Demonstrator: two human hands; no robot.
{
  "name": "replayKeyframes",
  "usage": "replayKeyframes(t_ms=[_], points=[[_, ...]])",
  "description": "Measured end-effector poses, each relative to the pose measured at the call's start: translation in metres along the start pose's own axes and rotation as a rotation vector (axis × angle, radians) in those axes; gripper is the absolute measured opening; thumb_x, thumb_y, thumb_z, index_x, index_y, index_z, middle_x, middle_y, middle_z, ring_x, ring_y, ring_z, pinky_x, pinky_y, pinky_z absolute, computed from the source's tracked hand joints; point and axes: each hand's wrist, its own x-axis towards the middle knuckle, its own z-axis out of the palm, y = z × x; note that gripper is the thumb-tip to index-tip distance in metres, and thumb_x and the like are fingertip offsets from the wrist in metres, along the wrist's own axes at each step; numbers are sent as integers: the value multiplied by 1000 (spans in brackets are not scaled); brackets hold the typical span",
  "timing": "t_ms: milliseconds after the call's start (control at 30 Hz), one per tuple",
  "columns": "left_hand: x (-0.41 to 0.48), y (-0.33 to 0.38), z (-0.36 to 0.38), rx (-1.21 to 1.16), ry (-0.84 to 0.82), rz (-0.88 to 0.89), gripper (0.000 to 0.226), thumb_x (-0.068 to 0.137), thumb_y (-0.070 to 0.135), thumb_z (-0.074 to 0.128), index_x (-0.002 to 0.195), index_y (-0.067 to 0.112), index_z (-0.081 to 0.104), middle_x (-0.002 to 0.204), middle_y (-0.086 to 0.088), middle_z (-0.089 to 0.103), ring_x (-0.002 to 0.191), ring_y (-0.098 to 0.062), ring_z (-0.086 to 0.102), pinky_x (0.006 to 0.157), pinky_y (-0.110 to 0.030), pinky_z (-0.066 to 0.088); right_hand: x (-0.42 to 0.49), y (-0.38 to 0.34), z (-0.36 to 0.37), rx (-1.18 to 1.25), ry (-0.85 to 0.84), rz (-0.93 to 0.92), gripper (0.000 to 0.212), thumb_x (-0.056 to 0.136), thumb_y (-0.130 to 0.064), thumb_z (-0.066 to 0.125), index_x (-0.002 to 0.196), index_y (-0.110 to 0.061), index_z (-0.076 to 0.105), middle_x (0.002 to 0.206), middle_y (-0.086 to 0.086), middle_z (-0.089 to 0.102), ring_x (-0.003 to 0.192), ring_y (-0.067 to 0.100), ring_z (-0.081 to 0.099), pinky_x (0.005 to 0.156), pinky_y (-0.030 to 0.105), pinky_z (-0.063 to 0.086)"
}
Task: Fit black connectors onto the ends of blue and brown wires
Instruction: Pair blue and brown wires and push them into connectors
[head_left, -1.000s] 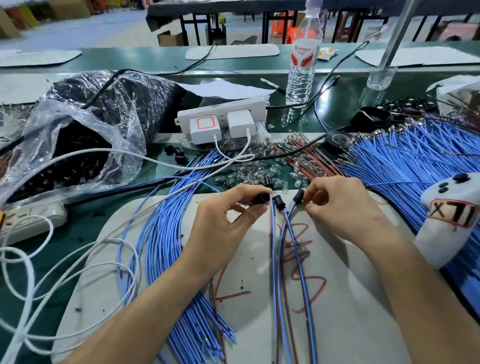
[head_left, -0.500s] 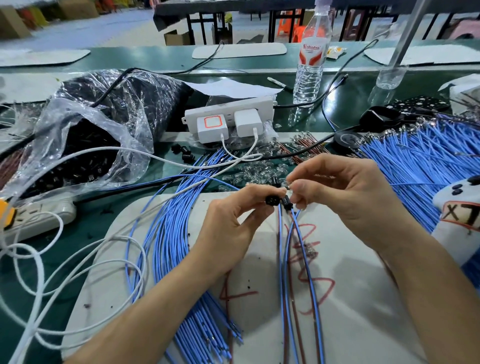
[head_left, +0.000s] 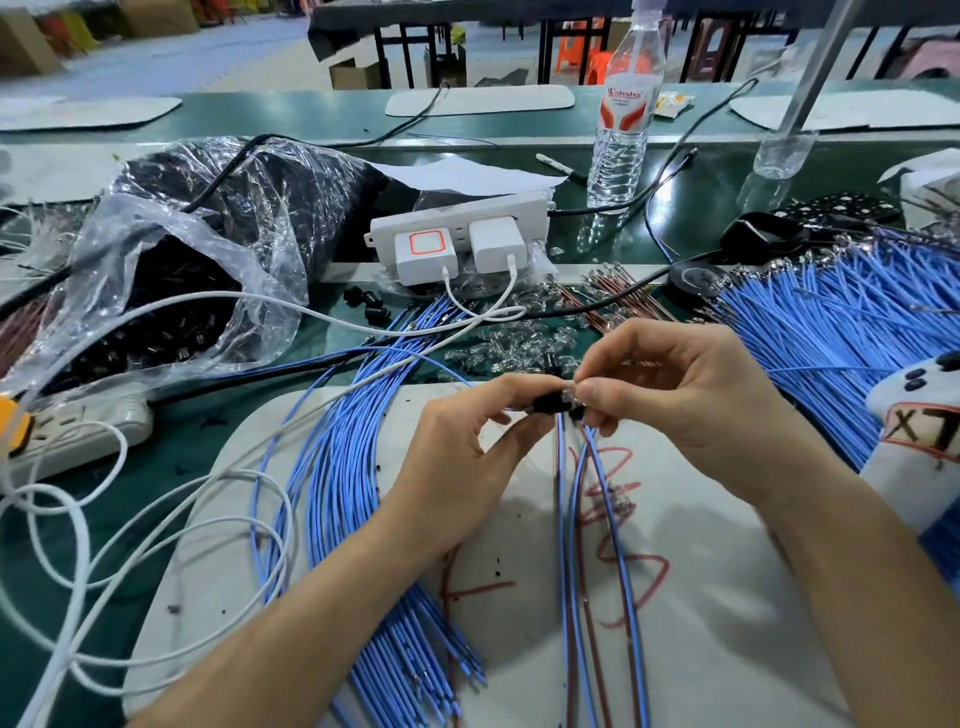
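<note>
My left hand (head_left: 467, 447) pinches a small black connector (head_left: 545, 403) between thumb and forefinger. My right hand (head_left: 691, 395) meets it fingertip to fingertip and pinches a second black connector (head_left: 576, 413) with a small clear part at the wire ends. Blue and brown wires (head_left: 571, 519) hang from these connectors toward me across the white mat (head_left: 701, 597). A bundle of loose blue wires (head_left: 332, 467) lies left of my left hand.
A clear plastic bag of black connectors (head_left: 171, 291) sits at the left. A large pile of blue wires (head_left: 841, 332) fans out at the right. Small clear parts (head_left: 509, 348) and brown wires (head_left: 613, 301) lie behind my hands. A power strip (head_left: 457, 234), white cables (head_left: 104, 519) and a water bottle (head_left: 623, 114) stand around.
My right hand moved left and closed in on my left hand, so the two connectors now sit together at my fingertips. The left hand stayed about where it was.
</note>
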Motion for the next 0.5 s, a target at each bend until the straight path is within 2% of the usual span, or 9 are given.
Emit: replayKeyframes(t_ms=[133,167,267,300,333,433,500], points=[[1,2,-3,38,-1,29,32,82,9,65,110,25,65,98,20,68,91,8,62,82,-8,42,2,4,0,-51,-1,25,16,76,11,68,74,-4,65,56,1,62,51,10,58,54,17,50],[1,3,-3,41,-6,37,33,82,10,65,111,25,65,98,20,68,90,8,62,83,-12,45,2,5,-1,-65,-2,34,16,76,11,68,74,-5,65,55,1,61,51,9,57,54,17,49],[2,3,-2,110,-8,66,30,81,17,68,111,21,68,97,11,72,87,-3,65,86,-42,50,2,7,-4,-81,-35,75,14,75,11,69,73,-3,65,55,2,60,50,8,56,53,16,47],[2,3,-2,116,-11,67,29,81,18,69,110,19,70,96,8,73,86,-7,66,85,-45,50,2,7,-5,-74,-42,92,12,74,9,70,73,-2,66,55,3,61,50,9,57,53,16,47],[1,3,-2,95,-14,62,28,81,19,69,109,18,70,96,8,73,86,-9,67,84,-42,51,1,7,-6,-52,-44,109,9,72,5,72,73,-1,67,56,4,62,51,10,59,54,16,49],[2,6,-5,-19,-22,13,29,81,27,67,109,24,67,97,17,70,88,-1,66,81,-20,50,1,8,-5,158,-17,189,10,63,-7,72,72,-4,69,60,9,66,54,14,64,56,18,52],[3,7,-7,-69,-22,-23,29,79,35,64,107,27,67,91,20,70,85,1,67,79,-15,49,3,11,-2,344,6,252,12,62,-6,68,74,-2,68,61,10,66,53,15,65,54,18,53]])
